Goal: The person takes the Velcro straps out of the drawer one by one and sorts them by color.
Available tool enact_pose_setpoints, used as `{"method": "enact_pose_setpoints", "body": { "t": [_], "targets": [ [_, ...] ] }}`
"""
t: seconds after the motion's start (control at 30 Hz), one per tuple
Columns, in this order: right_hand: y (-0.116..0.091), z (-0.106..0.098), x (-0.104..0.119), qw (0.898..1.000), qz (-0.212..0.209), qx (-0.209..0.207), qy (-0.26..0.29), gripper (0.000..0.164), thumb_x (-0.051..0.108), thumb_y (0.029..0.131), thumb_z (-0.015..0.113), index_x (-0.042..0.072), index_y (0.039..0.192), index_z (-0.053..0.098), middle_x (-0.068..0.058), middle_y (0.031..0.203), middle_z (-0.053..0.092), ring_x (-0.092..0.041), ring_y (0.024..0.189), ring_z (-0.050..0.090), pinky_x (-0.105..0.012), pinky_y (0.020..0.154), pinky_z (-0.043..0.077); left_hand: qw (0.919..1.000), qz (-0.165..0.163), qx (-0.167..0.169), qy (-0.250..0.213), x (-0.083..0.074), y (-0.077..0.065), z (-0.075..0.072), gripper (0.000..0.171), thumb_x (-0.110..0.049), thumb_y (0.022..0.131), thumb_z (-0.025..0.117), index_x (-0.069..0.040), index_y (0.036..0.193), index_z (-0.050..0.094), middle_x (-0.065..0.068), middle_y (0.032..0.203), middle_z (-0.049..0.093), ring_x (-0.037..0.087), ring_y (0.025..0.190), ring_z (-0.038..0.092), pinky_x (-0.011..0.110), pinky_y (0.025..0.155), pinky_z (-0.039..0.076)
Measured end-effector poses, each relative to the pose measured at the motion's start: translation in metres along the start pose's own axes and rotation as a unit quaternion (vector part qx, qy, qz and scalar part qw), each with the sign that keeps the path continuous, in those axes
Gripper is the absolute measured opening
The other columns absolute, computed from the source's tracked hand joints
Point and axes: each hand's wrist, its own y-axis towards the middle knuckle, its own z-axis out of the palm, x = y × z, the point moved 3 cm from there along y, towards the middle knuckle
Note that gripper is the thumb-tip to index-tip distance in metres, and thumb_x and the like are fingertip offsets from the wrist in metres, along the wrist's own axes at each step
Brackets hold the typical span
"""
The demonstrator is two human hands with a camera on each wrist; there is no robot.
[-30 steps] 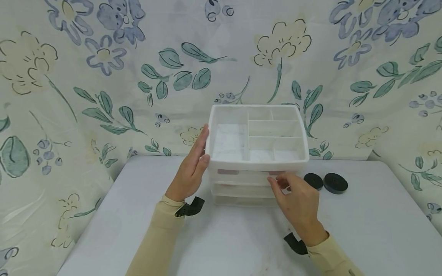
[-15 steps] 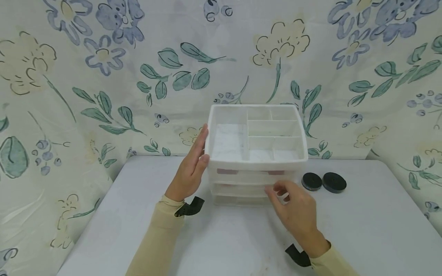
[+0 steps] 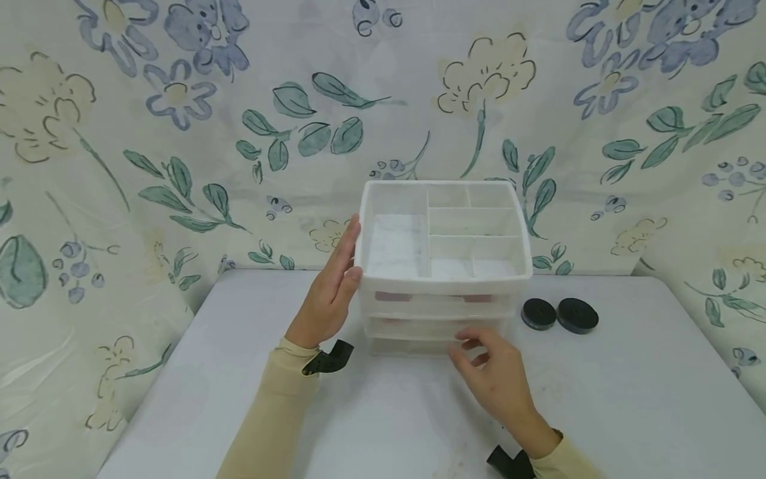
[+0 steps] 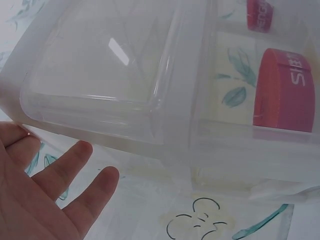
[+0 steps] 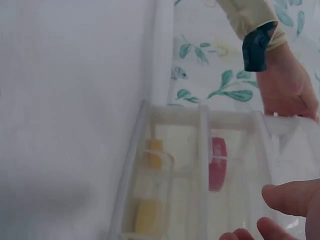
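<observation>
- Drawer organizer (image 3: 445,286) in white is set upright toward the far side of the table (image 3: 634,399), its divided tray (image 3: 395,246) facing up.
- Its left side is steadied by the left hand (image 3: 326,293), laid along it with fingers straight; nothing is gripped there.
- The right hand (image 3: 497,379) is held before the right part of the bottom drawer (image 3: 403,347), fingers loosely bent; from the right wrist, thumb and fingertips are seen parted, with nothing between them. Whether the drawer is touched cannot be told.
- Yellow things (image 5: 148,217) are seen in the level nearest the table, and a red roll (image 5: 218,167) in the level above.
- If the bottom drawer is to be worked, its front is probably best taken near the middle and moved level, as a one-sided pull could make it bind.
- Steadying would likely be surer low on the side, so that the light body is not slid.
- The black discs (image 3: 577,315) near the right side should be given clearance.
</observation>
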Motion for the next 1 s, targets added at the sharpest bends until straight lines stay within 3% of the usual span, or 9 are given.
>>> {"method": "enact_pose_setpoints", "body": {
  "t": [0.13,0.27,0.4,0.5,0.77,1.0],
  "targets": [
    [-0.003,0.007,-0.004,0.996,0.059,0.032,0.054,0.027,0.006,0.084,0.081,0.003,0.109,0.071,-0.006,0.105,0.073,-0.020,0.090,0.070,-0.026,0.069,0.058,1.0000,0.002,0.000,-0.002,0.000,0.000,0.000,0.058,-0.023,0.111,0.036,-0.015,0.163,0.011,0.002,0.169,0.007,0.023,0.154,0.014,0.040,0.121,0.023],
    [-0.006,0.014,-0.008,0.978,0.146,0.076,0.126,0.034,0.007,0.088,0.077,0.003,0.120,0.067,-0.006,0.112,0.072,-0.021,0.098,0.068,-0.025,0.076,0.057,1.0000,0.000,0.000,0.000,0.001,0.000,0.000,0.059,-0.023,0.111,0.036,-0.015,0.163,0.011,0.003,0.169,0.008,0.023,0.153,0.016,0.039,0.121,0.023],
    [-0.007,0.022,-0.009,0.944,0.221,0.105,0.220,0.043,0.005,0.092,0.072,-0.001,0.132,0.059,-0.013,0.119,0.069,-0.024,0.106,0.066,-0.025,0.082,0.057,1.0000,0.002,-0.001,0.006,0.003,0.000,0.000,0.058,-0.022,0.111,0.037,-0.013,0.163,0.012,0.004,0.169,0.008,0.023,0.154,0.014,0.037,0.122,0.022],
    [-0.007,0.026,-0.007,0.921,0.252,0.110,0.277,0.048,0.003,0.093,0.070,-0.005,0.137,0.053,-0.019,0.123,0.067,-0.027,0.108,0.067,-0.027,0.083,0.058,0.9999,0.005,-0.003,0.010,0.003,-0.001,0.000,0.058,-0.020,0.111,0.037,-0.012,0.163,0.012,0.004,0.169,0.009,0.024,0.154,0.012,0.035,0.122,0.020],
    [-0.007,0.037,-0.005,0.876,0.278,0.094,0.382,0.053,-0.002,0.094,0.064,-0.009,0.143,0.044,-0.028,0.133,0.058,-0.020,0.112,0.066,-0.028,0.091,0.055,0.9999,0.004,-0.004,0.010,0.003,0.000,0.000,0.058,-0.020,0.111,0.037,-0.012,0.163,0.013,0.003,0.169,0.009,0.023,0.154,0.012,0.035,0.122,0.020],
    [-0.007,0.047,0.001,0.815,0.302,0.051,0.493,0.054,-0.008,0.096,0.052,-0.013,0.146,0.031,-0.029,0.143,0.049,-0.013,0.115,0.064,-0.026,0.099,0.051,1.0000,0.004,-0.004,0.008,0.002,0.001,-0.001,0.058,-0.022,0.111,0.037,-0.012,0.163,0.012,0.002,0.169,0.009,0.023,0.154,0.012,0.036,0.122,0.020]
  ]
}}
